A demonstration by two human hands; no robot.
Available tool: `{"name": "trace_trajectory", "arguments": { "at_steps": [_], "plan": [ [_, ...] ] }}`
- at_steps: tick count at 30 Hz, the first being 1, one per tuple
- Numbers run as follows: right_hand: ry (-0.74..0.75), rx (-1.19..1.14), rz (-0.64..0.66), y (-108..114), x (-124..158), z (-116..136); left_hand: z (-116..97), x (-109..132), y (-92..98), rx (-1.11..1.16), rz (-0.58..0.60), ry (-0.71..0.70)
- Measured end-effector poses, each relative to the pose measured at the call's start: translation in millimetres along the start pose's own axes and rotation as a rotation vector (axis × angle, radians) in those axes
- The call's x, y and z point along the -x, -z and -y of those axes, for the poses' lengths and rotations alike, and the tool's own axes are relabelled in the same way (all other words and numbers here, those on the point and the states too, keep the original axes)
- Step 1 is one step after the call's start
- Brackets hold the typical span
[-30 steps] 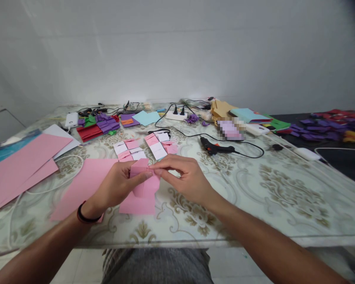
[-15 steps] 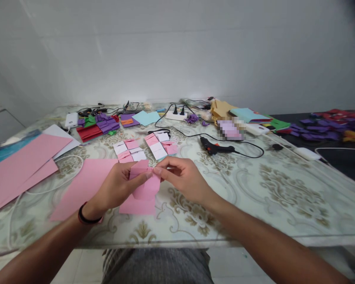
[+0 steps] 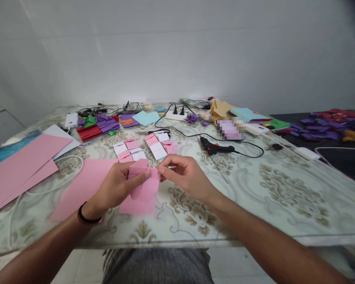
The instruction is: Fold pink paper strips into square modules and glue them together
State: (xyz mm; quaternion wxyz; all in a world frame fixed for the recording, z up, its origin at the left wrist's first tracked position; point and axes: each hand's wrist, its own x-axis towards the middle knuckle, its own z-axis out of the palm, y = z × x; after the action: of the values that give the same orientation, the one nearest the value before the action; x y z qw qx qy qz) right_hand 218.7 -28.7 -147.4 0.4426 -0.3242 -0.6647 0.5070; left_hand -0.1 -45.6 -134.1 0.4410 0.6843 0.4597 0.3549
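A small creased sheet of pink paper (image 3: 144, 187) is pinched between the thumb and fingers of my left hand (image 3: 118, 185). At that sheet's right edge, the thumb and forefinger of my right hand (image 3: 185, 175) are closed on its upper corner; the other fingers curl behind. Beneath the held sheet lies another pink piece (image 3: 137, 208) on the table. A larger pink sheet (image 3: 83, 189) lies under my left wrist. Just beyond my hands are two groups of folded pink and white paper squares (image 3: 130, 150).
A black glue gun (image 3: 215, 147) lies to the right, its cord trailing on the patterned tablecloth (image 3: 254, 189). A white power strip (image 3: 176, 115), coloured paper stacks (image 3: 250, 115) and purple folded pieces (image 3: 108, 124) stand at the back. Large pink sheets (image 3: 23, 165) cover the left.
My right hand has shifted slightly right, along the sheet's upper edge to its corner. My left hand keeps its hold with only a slight shift left.
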Motion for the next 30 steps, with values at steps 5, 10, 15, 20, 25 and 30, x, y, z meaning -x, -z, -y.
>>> {"name": "trace_trajectory", "arguments": {
  "at_steps": [5,10,15,20,25,30],
  "plan": [
    [-0.005,-0.022,0.026,-6.0,0.1,-3.9,2.9,0.1,-3.0,0.002,0.041,0.054],
    [0.010,-0.030,0.022,-8.8,0.0,-6.6,5.3,0.8,-4.0,0.008,0.057,0.067],
    [-0.006,-0.073,0.047,-8.9,-0.4,-8.2,10.4,0.6,-5.2,-0.006,0.074,0.070],
    [-0.019,-0.083,0.048,-9.4,-0.5,-8.6,9.4,-0.9,-5.4,-0.012,0.084,0.067],
    [-0.045,-0.041,0.047,-11.7,-0.4,-7.3,10.8,-2.2,-6.0,-0.050,0.099,0.042],
    [-0.040,-0.057,0.008,-9.1,-0.5,-6.1,8.3,-4.4,-5.1,-0.062,0.016,0.037]
  ]
}}
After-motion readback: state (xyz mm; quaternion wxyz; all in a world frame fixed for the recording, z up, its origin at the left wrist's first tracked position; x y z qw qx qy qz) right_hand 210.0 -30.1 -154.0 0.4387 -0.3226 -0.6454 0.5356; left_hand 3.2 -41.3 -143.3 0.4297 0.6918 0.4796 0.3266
